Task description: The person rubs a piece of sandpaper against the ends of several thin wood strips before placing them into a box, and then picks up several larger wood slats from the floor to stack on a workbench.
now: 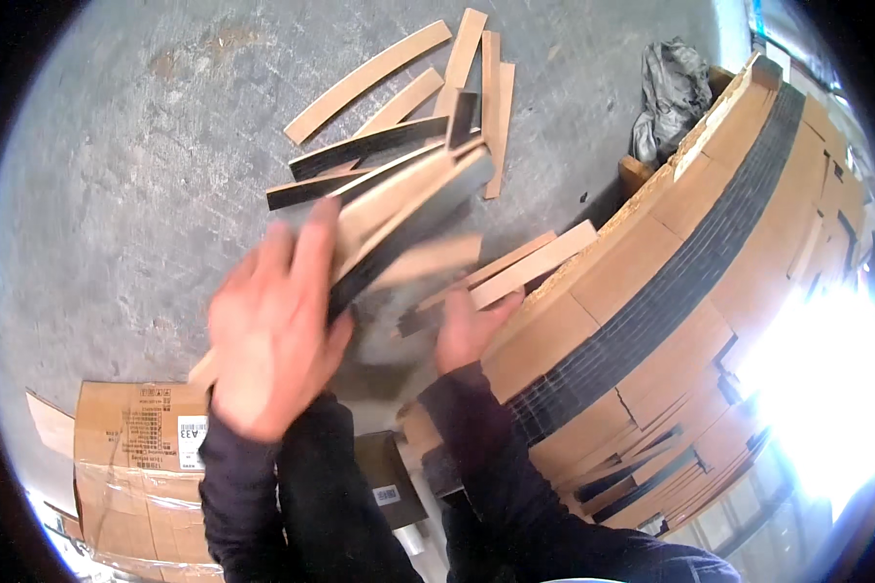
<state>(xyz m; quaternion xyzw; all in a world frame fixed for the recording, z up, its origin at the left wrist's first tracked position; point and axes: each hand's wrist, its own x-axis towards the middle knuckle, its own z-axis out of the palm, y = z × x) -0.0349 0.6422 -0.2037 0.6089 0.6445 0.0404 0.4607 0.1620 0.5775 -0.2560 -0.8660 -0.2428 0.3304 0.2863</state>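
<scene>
My left hand, somewhat blurred, is closed round the near end of a bundle of flat strips, tan with black faces. The bundle slants up and away over the floor, its far end over other strips. My right hand pinches the near end of a pale tan strip beside the long stack's edge. A thinner strip lies along its far side. Beyond my hands, several loose tan and black strips are spread on the floor, some crossing each other.
A long stack of tan boards with a black band runs along my right. Crumpled dark plastic lies at its far end. A taped cardboard box stands at near left. The grey concrete floor is stained. Bright glare hides part of the right side.
</scene>
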